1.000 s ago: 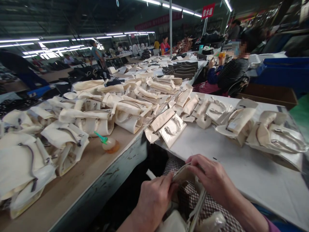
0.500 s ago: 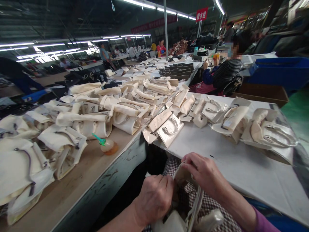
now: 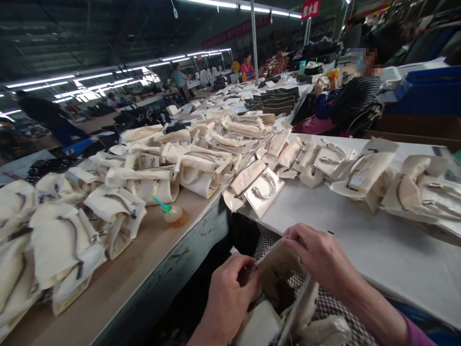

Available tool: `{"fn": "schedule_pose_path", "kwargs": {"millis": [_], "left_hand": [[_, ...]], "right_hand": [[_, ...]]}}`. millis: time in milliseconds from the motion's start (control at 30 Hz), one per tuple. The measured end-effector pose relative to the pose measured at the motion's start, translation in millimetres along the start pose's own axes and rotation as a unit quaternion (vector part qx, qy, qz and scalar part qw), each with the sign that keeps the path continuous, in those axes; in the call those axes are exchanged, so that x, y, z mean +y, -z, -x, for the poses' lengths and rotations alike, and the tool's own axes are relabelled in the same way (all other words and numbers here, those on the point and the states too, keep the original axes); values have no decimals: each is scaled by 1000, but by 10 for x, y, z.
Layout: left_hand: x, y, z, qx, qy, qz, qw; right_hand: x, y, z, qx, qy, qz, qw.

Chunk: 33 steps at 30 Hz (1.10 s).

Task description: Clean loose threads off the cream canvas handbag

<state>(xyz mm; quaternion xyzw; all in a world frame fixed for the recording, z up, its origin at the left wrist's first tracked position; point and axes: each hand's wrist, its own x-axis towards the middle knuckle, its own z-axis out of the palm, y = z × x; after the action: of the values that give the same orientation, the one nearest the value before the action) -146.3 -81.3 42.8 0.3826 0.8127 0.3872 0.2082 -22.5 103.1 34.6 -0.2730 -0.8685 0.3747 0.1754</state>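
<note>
Both hands are held close together without touching each other. A cream canvas bag [image 3: 277, 274] is gripped between them at its open upper edge: the left hand [image 3: 228, 298] is pinched on one side and the right hand [image 3: 320, 257] is closed over the other. The bag is held above a checked cloth [image 3: 324, 307], in the gap between two tables. Further cream bags [image 3: 367, 178] are laid out in a row on the white table [image 3: 382, 259] at right. Many more bags [image 3: 144, 180] are heaped on the wooden table [image 3: 118, 283] at left, where a small plastic bottle [image 3: 175, 216] with a green nozzle is placed near the edge. A co-worker in a striped top [image 3: 351, 98] is seated beyond the white table.
</note>
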Motion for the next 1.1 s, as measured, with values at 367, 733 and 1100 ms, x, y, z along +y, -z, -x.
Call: {"fn": "schedule_pose_path", "kwargs": {"millis": [367, 733, 1100], "left_hand": [[-119, 68, -100, -50, -38, 99, 993], [0, 68, -36, -4, -64, -125, 990], [-97, -146, -11, 95, -166, -192, 963]], "right_hand": [[40, 50, -12, 7, -40, 11, 999], [-51, 9, -3, -1, -37, -3, 999], [32, -9, -33, -1, -21, -4, 1000]]}}
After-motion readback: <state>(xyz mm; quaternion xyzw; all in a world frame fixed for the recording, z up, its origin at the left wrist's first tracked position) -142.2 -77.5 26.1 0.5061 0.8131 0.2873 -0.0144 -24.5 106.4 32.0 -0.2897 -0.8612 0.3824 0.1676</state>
